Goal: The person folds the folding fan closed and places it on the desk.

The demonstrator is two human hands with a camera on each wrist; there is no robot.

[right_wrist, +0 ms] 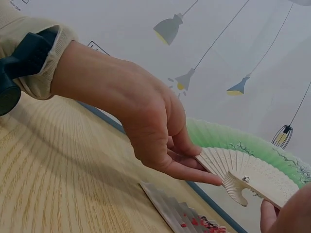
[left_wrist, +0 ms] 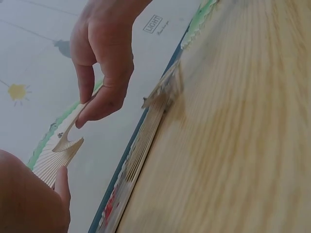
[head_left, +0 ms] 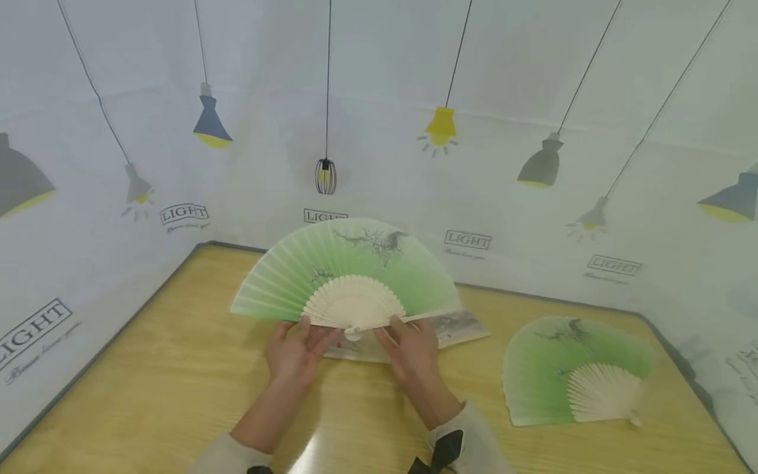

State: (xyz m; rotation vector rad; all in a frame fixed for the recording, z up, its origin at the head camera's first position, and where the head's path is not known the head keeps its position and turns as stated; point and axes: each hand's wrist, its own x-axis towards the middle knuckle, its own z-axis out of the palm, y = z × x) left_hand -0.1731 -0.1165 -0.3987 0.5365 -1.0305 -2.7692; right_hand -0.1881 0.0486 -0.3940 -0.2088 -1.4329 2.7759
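A spread green-and-white folding fan (head_left: 355,270) with pale pierced ribs is held up over the table, its leaf painted with dark branches. At its left outer rib my left hand (head_left: 293,352) pinches, thumb in front. My right hand (head_left: 414,345) pinches the other outer rib, thumb in front as well. Close-up, the left hand (right_wrist: 150,121) in the right wrist view and the right hand (left_wrist: 108,63) in the left wrist view each grip an edge. Beneath the raised fan lies a second open fan (head_left: 458,327), greyish with red marks, partly hidden.
Another green folding fan (head_left: 533,375) lies spread on the wooden table (head_left: 177,388) to the right of my hands. A white backdrop (head_left: 385,66) printed with hanging lamps rises behind and along the sides of the table.
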